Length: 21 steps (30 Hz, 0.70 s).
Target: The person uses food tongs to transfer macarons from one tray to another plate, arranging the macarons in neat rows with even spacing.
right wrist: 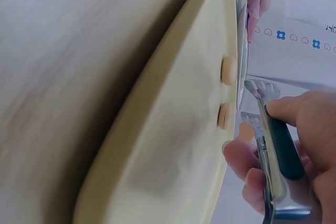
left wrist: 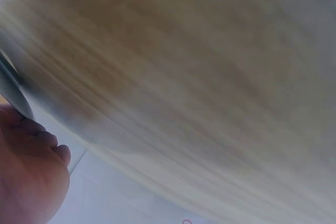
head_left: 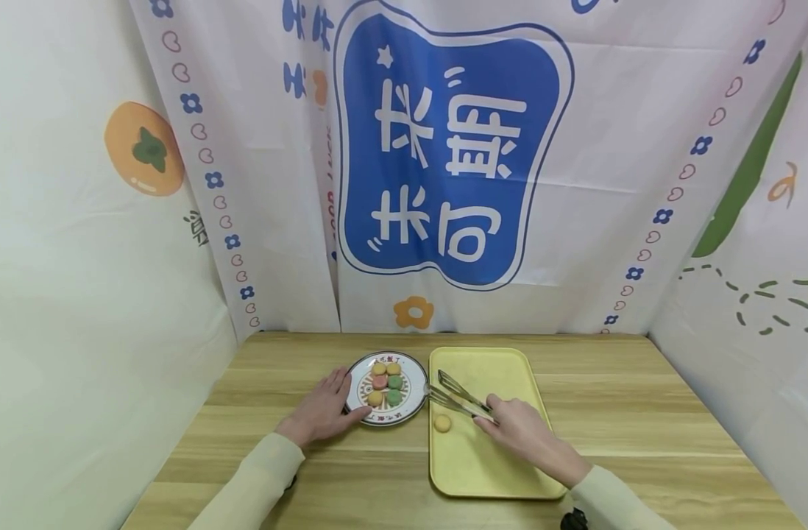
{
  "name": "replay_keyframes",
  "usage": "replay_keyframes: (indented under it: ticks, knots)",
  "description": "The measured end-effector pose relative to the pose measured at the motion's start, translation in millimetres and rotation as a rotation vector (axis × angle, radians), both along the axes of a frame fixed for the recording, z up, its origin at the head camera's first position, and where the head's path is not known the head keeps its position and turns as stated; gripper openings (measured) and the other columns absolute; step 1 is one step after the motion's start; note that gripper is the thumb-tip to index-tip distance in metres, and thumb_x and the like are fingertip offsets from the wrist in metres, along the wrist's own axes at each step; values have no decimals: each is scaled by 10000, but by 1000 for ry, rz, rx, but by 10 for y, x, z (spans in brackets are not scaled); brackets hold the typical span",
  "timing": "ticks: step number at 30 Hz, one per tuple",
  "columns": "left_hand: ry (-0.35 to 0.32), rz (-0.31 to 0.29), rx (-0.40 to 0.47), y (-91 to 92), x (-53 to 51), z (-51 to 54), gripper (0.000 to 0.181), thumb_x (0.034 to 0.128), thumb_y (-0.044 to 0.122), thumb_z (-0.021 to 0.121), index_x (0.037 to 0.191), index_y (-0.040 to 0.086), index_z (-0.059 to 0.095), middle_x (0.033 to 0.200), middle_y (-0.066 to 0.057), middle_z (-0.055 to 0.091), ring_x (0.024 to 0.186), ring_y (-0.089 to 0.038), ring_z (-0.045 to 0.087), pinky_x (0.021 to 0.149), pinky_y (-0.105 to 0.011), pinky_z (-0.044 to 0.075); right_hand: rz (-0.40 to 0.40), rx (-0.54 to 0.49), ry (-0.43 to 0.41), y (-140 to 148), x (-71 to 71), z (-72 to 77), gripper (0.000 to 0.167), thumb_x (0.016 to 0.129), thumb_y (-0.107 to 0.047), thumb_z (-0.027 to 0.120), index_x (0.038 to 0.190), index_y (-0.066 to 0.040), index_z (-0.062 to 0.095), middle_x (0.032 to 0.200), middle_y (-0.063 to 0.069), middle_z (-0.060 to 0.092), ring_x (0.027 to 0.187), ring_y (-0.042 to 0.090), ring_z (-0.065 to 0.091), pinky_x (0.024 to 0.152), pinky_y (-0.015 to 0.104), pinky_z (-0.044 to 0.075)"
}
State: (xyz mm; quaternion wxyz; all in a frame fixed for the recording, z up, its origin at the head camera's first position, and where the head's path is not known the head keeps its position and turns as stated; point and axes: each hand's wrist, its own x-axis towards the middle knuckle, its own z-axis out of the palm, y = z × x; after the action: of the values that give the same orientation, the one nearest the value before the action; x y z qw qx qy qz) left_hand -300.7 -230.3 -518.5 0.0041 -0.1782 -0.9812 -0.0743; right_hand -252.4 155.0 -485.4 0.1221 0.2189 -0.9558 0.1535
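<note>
My right hand grips metal tongs with dark green handle grips, seen in the right wrist view. The tongs' arms stand apart over the left part of a yellow tray, tips near the plate's right rim. Nothing shows between the tips. A yellow macaron lies on the tray; the right wrist view shows a second macaron there. My left hand rests against the left rim of a white patterned plate, fingers extended and thumb at the lower rim. Several yellow, pink and green macarons sit on that plate.
The wooden table carries the plate and tray side by side. A white printed cloth hangs behind its far edge, with more cloth at both sides. The left wrist view is mostly blurred tabletop.
</note>
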Motion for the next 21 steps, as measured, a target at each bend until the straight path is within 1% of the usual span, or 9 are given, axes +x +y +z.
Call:
replay_keyframes:
  ticks: [8,15,21]
  knots:
    - [-5,3,7,5,-10,-1,985,925,721,394,1501,-72,297,1585,-275,247,1486,-405,239,1219,-515,250,-14,-4,-17,105,1,-46,271,893,-308,717,782,-127,549,528,-98,374,441,27,309,384,177,221]
    - [3,0,-8,4,-34,-13,992,925,729,375,1502,-73,294,1583,-276,253,1486,-403,243,1220,-510,249,-42,-10,-38,157,-6,-78,274,892,-316,718,779,-146,535,532,-95,379,447,41,320,387,190,231]
    - [2,0,-10,5,-25,-9,998,922,736,374,1500,-75,298,1582,-276,256,1485,-402,247,1219,-509,252,-59,-13,-76,181,-2,-95,275,894,-315,717,779,-144,534,531,-81,378,450,48,326,390,187,228]
